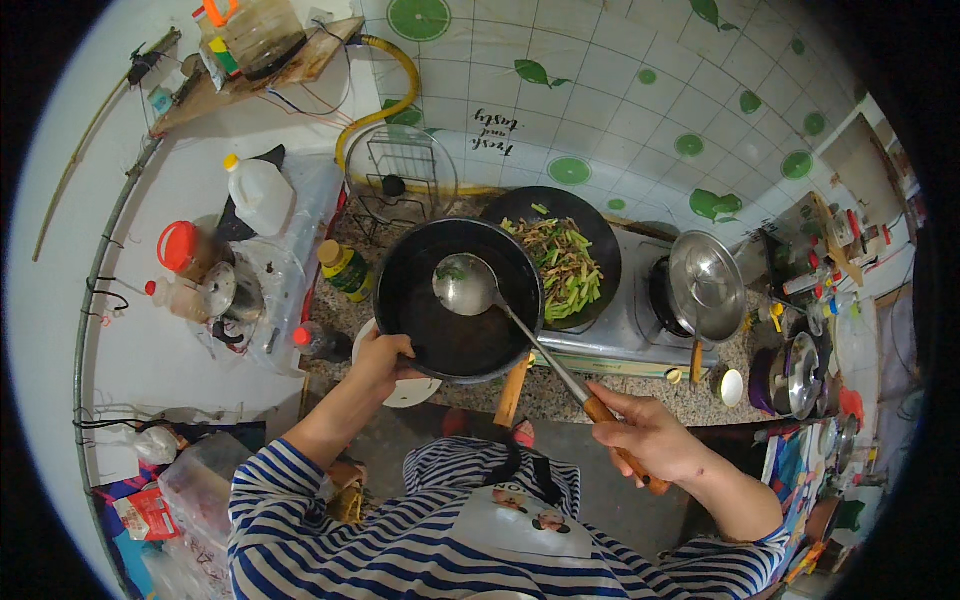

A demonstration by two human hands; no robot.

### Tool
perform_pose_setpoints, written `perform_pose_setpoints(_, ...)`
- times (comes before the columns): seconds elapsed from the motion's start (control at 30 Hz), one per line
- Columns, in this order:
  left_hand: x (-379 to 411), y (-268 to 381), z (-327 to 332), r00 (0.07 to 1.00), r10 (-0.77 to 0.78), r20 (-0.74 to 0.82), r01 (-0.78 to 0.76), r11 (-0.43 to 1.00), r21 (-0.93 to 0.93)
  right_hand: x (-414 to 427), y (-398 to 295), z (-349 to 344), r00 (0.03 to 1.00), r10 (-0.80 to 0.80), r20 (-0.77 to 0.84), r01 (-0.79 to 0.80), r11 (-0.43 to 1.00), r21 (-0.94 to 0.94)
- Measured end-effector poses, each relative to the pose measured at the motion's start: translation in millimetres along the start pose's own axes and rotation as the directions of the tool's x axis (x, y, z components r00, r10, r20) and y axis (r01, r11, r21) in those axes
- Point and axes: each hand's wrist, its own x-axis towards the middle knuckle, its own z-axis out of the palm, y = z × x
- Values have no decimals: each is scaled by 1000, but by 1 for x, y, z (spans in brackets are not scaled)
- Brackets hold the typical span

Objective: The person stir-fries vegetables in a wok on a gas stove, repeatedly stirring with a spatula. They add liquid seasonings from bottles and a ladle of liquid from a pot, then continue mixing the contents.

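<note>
My left hand grips the near-left rim of a deep dark pot that tilts towards me above the counter. My right hand is closed around the wooden handle of a steel ladle. The ladle's round bowl is over the pot's inside, with a small bit of green in it. How much the pot holds is too dark to tell. Just right of the pot, a black wok on the gas stove carries cut celery with brown strips. A wooden handle shows below the pot, which partly covers a white plate.
A steel pan rests on the right burner of the gas stove. Left of the pot stand a yellow-capped bottle and a red-capped bottle. A glass lid leans on a wire rack behind. A lidded pot is at far right.
</note>
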Motion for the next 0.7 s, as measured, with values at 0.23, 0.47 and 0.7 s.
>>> perform_pose_setpoints(0.23, -6, 3, 9, 1000, 9, -2, -9, 1000, 25, 6, -7, 2, 995, -53, -81, 46, 995, -93)
perform_pose_setpoints(0.47, -4, 1, 9, 1000, 20, 10, -21, 999, 43, 9, -3, 0, 997, -14, -82, 7, 997, -81)
perform_pose_setpoints(0.7, 3, -4, 3, 1000, 19, 3, -19, 1000, -5, 13, -6, -1, 986, 145, 85, -159, 971, 180)
